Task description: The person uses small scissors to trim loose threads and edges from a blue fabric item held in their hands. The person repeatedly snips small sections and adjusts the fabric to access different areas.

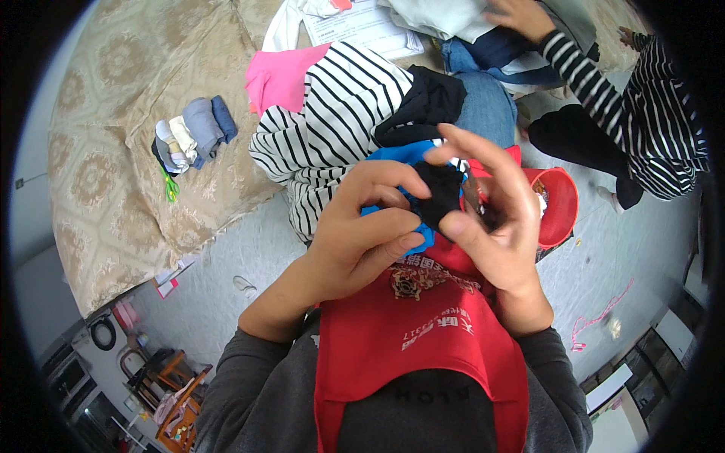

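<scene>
A small black cloth item (439, 195), bunched up, is held in front of my chest between both hands. My left hand (368, 232) pinches its left edge with the fingertips. The thumb and fingers of my right hand (498, 209) grip its right side; that hand is slightly blurred. Bright blue fabric (405, 152) shows behind and below the black cloth, partly hidden by my fingers. Just beyond lies a black-and-white striped garment (334, 124), with a pink cloth (289, 76) at its far end and black fabric (433, 93) to its right.
On the patterned bedcover (107, 130) sit several rolled clothes (201, 124) beside green scissors (170, 187). Papers (362, 28) lie at the far edge. A red bucket (561, 209) with litter stands right. Another person's striped sleeve (586, 71) reaches over a clothes pile (487, 54).
</scene>
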`<state>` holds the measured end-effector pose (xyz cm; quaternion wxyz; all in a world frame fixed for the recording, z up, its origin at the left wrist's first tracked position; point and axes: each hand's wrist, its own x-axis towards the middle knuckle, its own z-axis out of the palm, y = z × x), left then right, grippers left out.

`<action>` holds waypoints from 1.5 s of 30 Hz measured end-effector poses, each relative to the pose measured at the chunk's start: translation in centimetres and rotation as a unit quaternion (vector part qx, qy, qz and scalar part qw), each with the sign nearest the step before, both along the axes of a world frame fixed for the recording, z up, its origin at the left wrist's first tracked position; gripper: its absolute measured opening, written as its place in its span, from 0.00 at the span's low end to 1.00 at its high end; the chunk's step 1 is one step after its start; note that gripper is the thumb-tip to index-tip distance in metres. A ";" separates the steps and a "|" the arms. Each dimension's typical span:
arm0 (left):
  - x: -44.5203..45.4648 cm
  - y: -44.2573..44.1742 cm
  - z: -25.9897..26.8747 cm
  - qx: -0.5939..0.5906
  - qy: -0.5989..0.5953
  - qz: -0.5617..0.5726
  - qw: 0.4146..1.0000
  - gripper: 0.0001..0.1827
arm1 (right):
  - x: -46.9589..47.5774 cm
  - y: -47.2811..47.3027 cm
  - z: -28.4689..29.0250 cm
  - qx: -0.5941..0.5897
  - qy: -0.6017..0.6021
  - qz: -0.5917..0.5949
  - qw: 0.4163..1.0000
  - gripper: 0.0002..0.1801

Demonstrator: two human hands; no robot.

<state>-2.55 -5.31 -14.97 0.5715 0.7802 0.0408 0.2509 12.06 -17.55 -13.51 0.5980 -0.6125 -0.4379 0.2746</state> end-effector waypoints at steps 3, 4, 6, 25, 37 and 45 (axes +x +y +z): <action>-0.4 0.1 -0.2 0.012 0.007 0.036 0.999 0.06 | 0.5 0.0 -0.5 -0.043 0.042 0.091 0.994 0.23; -0.4 0.3 -0.2 0.039 0.017 0.034 0.999 0.06 | 0.4 -0.1 -0.4 -0.049 0.012 0.101 0.994 0.21; -0.4 0.8 0.1 0.095 0.040 0.030 0.994 0.05 | -0.2 0.1 0.0 -0.058 0.050 0.040 0.996 0.13; -0.9 0.3 0.5 -0.013 0.087 0.068 0.994 0.04 | -0.5 0.0 -0.6 0.003 0.278 0.011 0.961 0.05; -1.3 0.8 0.1 0.062 0.011 0.104 0.993 0.11 | 0.0 0.6 -1.3 0.019 0.105 0.063 0.992 0.06; -0.7 0.2 -0.4 0.170 -0.001 0.114 0.979 0.13 | 0.7 0.4 0.7 -0.013 -0.029 0.054 0.998 0.15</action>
